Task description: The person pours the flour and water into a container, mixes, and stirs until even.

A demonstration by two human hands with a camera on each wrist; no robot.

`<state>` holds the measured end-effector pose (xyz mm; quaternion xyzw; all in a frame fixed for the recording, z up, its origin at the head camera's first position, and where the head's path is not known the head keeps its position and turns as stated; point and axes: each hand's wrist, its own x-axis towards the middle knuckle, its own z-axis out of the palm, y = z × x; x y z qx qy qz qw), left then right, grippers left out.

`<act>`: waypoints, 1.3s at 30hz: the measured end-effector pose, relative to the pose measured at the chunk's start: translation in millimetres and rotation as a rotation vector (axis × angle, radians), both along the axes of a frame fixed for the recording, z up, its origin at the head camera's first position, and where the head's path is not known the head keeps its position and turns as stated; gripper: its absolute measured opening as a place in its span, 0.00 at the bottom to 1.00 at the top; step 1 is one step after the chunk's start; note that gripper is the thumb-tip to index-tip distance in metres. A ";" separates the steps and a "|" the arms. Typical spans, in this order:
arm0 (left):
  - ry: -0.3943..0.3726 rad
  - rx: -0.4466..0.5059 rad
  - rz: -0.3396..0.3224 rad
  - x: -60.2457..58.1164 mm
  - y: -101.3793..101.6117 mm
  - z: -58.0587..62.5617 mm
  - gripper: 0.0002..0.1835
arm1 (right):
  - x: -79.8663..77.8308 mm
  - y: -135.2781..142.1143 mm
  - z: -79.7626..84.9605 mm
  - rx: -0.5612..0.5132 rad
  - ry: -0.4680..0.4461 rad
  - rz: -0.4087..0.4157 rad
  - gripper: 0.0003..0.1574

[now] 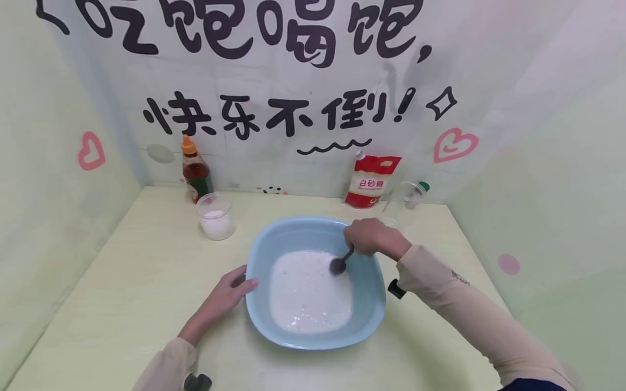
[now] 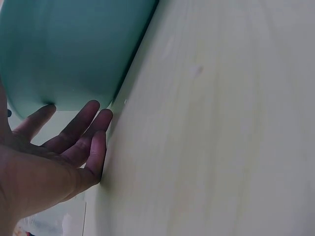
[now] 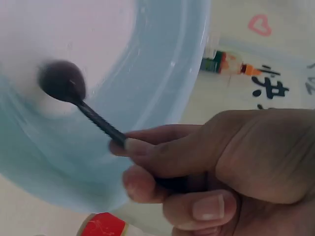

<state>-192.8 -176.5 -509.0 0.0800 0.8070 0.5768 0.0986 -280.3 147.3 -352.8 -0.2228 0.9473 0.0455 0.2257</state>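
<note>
A light blue basin point(image 1: 381, 304) stands on the table, with a white, wet-looking mass point(image 1: 308, 296) in its bottom. My left hand point(image 1: 230, 290) holds the basin's left side, the thumb over the rim and the fingers outside. In the left wrist view, a fingertip point(image 2: 49, 107) touches the outer wall. A small black spoon point(image 3: 63, 81) has its handle pinched between the thumb and fingers of my right hand point(image 3: 206, 167). This hand is above the basin's far right rim. The spoon's bowl hangs tilted over the white mass, slightly blurred; whether they touch I cannot tell.
At the back left are a sauce bottle point(image 1: 197, 171) with an orange cap and a clear cup point(image 1: 216, 220) of white stuff. A red and white sugar pouch point(image 1: 370, 184) and a clear container point(image 1: 403, 198) stand at the back right. Walls point(image 1: 552, 217) enclose the table point(image 1: 127, 282).
</note>
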 end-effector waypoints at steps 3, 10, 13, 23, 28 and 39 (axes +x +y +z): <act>-0.001 0.015 -0.004 -0.2 0.0 -0.8 0.29 | -14.5 -6.1 -9.1 -0.068 0.055 0.002 0.10; 0.013 0.019 0.005 0.0 0.4 -0.2 0.29 | -20.8 -44.5 -31.1 -0.191 -0.014 0.087 0.19; 0.015 0.018 0.004 -0.8 2.3 0.2 0.29 | -9.9 -56.4 -34.7 -0.209 -0.059 0.156 0.16; -0.004 0.005 0.013 1.2 2.3 4.2 0.29 | 34.5 -46.9 -27.6 -0.154 -0.303 0.113 0.12; -0.018 -0.018 0.017 0.6 2.2 3.2 0.30 | 37.8 -17.5 -18.5 -0.173 -0.307 0.065 0.08; -0.024 -0.027 0.030 0.4 3.7 -0.7 0.31 | 26.0 30.7 -10.4 -0.431 -0.296 0.051 0.11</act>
